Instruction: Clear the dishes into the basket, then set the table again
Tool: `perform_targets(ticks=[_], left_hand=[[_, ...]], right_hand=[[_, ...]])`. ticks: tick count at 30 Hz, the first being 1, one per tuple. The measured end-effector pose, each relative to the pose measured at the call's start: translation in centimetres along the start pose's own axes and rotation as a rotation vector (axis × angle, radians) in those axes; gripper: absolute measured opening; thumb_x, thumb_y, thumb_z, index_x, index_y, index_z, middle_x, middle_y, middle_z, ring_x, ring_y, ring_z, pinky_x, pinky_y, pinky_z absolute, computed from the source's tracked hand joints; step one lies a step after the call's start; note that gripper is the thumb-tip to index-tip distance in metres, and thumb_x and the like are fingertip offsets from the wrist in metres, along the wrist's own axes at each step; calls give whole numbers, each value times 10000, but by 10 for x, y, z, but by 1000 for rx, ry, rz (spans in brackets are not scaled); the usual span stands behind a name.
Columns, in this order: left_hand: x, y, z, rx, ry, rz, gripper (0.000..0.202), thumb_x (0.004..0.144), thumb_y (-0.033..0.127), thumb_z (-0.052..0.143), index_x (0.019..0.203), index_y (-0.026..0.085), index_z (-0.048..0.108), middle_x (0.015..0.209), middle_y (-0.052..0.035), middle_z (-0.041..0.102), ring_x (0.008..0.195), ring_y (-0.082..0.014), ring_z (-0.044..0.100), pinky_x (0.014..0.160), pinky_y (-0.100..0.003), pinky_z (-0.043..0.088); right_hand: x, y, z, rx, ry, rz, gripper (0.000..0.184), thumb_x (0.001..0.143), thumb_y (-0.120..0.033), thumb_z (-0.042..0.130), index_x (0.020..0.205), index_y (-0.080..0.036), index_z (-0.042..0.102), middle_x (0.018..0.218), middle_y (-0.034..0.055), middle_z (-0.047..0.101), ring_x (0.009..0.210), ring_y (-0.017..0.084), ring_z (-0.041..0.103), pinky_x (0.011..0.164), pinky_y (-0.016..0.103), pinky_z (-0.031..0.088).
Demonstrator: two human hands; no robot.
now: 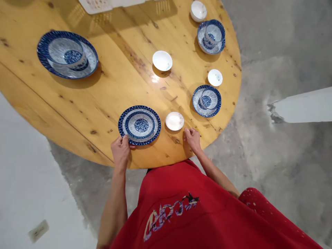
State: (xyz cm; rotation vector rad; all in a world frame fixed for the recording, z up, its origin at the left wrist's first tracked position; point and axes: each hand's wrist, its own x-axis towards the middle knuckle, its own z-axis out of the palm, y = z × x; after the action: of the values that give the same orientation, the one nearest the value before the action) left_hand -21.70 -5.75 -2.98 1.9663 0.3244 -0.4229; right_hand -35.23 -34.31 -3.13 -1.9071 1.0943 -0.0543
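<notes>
A blue-and-white plate (139, 125) with a smaller patterned dish stacked in it lies near the front edge of the round wooden table (109, 93). My left hand (120, 151) grips the plate's near rim, thumb on top. My right hand (192, 138) rests on the table edge with fingers curled, holding nothing that I can see, just in front of a small white saucer (174, 121).
A small blue plate with a bowl (206, 100) sits to the right, another such set (211, 36) farther back. A large blue plate with a bowl (67, 54) lies far left. White cups (162, 60) (215, 77) (198, 10) dot the table. A white basket (96, 6) stands at the back.
</notes>
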Motion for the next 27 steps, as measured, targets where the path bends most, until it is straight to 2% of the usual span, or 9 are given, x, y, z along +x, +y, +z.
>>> perform_targets(ticks=[5, 9, 16, 21, 27], left_hand=[[5, -2, -3, 24, -3, 34, 307, 838, 422, 531, 622, 204, 522, 517, 30, 576, 459, -162, 615, 420, -227, 425], [5, 0, -3, 37, -9, 10, 262, 824, 385, 524, 636, 203, 536, 542, 21, 602, 476, -167, 623, 428, -233, 448], [1, -4, -3, -86, -16, -25, 265, 820, 415, 565, 676, 194, 539, 560, 36, 583, 498, -152, 617, 489, -249, 536], [-11, -7, -9, -228, -11, -65, 361, 870, 512, 512, 775, 169, 572, 640, -4, 651, 553, -133, 655, 533, -230, 552], [-24, -10, -21, -254, 59, -67, 381, 877, 498, 497, 934, 141, 615, 745, -32, 690, 550, -110, 640, 537, -222, 542]], right_hand=[[0, 1, 0, 19, 19, 18, 351, 878, -489, 514, 655, -219, 493, 510, -17, 574, 470, 164, 585, 511, 263, 422], [0, 3, 1, 28, 16, 13, 352, 875, -497, 509, 662, -218, 490, 525, -19, 576, 475, 157, 585, 513, 255, 425], [-2, 0, 0, 17, 8, 22, 351, 872, -494, 501, 663, -212, 510, 532, -15, 584, 480, 152, 573, 519, 251, 420], [-4, -2, -2, 10, 10, 3, 351, 878, -492, 501, 666, -213, 518, 529, -12, 592, 474, 156, 569, 520, 257, 422], [-3, -4, -6, 23, 21, -45, 379, 889, -499, 490, 639, -216, 525, 535, 4, 599, 485, 168, 573, 518, 267, 428]])
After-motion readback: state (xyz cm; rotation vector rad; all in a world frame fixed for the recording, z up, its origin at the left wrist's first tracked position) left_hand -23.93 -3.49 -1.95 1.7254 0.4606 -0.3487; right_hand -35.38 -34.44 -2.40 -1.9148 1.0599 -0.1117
